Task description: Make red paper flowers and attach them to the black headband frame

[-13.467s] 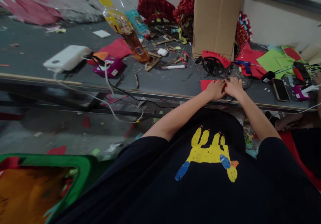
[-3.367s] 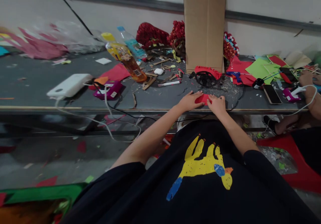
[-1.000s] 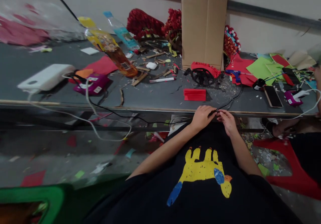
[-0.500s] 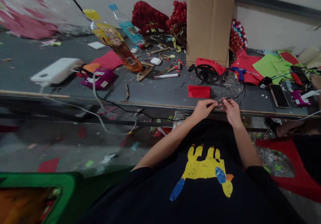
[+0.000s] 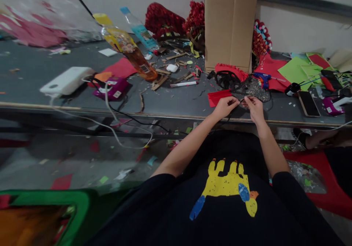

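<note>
My left hand [image 5: 224,107] and my right hand [image 5: 254,108] are raised over the front edge of the grey table [image 5: 170,99], fingertips pinched together on a thin black cable [image 5: 239,101] stretched between them. Just behind my left hand lies a folded red paper piece [image 5: 217,96]. Beyond my hands sits a black wire frame with red fringe [image 5: 229,78] amid dark scraps.
A tall cardboard box [image 5: 231,24] stands at the back. Two bottles [image 5: 129,47], a white power bank [image 5: 67,80], a purple device [image 5: 111,88], a glue gun [image 5: 262,78], a phone [image 5: 308,104] and coloured paper sheets [image 5: 295,68] litter the table. Another person's leg [image 5: 319,140] and a red stool [image 5: 324,180] are at right.
My hands let go of the red paper, dropped to the table edge, took the black cable, and have now risen with it over the table beside the red paper.
</note>
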A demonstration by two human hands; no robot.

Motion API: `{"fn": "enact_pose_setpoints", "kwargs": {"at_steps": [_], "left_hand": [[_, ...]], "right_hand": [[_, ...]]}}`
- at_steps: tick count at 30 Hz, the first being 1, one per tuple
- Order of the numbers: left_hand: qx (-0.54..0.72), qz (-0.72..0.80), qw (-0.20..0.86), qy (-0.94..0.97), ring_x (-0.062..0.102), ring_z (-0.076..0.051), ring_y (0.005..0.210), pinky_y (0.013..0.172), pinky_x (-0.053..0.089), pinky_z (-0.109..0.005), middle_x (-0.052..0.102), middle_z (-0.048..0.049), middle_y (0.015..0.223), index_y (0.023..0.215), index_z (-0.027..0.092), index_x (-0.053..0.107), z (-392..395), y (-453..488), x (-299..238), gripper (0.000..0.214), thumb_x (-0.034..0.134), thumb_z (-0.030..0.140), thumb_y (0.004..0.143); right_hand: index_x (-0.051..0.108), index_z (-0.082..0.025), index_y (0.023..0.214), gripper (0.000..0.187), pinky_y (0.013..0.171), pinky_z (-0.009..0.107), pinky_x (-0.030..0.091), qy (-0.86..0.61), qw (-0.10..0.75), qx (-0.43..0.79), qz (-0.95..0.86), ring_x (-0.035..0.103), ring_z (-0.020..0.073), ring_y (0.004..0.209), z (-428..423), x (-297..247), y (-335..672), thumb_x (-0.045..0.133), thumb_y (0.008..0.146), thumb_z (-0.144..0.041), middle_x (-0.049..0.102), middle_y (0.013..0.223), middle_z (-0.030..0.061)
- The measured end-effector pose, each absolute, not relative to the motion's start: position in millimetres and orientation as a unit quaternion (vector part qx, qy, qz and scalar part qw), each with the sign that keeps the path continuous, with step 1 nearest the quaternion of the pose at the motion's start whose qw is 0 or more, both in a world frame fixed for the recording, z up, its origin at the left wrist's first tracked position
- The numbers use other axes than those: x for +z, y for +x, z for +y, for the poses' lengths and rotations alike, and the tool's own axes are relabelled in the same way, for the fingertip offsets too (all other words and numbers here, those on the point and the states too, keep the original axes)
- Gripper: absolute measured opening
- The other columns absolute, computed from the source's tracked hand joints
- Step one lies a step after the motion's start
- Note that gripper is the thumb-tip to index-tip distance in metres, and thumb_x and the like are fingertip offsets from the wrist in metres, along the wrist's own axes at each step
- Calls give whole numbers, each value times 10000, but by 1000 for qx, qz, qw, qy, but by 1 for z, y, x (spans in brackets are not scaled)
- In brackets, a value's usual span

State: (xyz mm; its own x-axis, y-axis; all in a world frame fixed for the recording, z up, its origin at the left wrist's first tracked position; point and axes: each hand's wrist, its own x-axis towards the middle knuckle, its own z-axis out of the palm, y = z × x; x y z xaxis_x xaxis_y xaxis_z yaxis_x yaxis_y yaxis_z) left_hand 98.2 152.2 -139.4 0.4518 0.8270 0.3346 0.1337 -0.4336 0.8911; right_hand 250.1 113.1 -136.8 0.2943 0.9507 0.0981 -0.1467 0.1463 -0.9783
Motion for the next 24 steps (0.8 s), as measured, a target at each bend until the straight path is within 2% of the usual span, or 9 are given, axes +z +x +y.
{"fn": "enact_pose_setpoints", "kwargs": {"at_steps": [8,19,24], "left_hand": [[414,332,439,725,547,-119,620,596,415,-234,670,-42,738,881,109,694,150,94,-143,265,571,336,821],[400,352,397,747,512,-109,585,554,370,-219,637,-21,640,750,104,705,149,96,-145,237,564,292,776],[394,343,409,748,481,-109,575,548,348,-221,585,-6,589,702,107,699,150,93,-142,263,546,309,773]], "right_hand": [[636,-180,705,411,585,238,547,-501,603,443,-435,640,107,571,114,-140,250,784,557,-535,673,610,-21],[634,-172,658,375,538,225,509,-514,581,417,-474,603,99,526,113,-140,248,782,575,-506,649,553,-22],[655,-169,666,346,553,231,509,-514,574,413,-485,606,103,534,112,-140,248,767,608,-492,651,562,-16]]}}
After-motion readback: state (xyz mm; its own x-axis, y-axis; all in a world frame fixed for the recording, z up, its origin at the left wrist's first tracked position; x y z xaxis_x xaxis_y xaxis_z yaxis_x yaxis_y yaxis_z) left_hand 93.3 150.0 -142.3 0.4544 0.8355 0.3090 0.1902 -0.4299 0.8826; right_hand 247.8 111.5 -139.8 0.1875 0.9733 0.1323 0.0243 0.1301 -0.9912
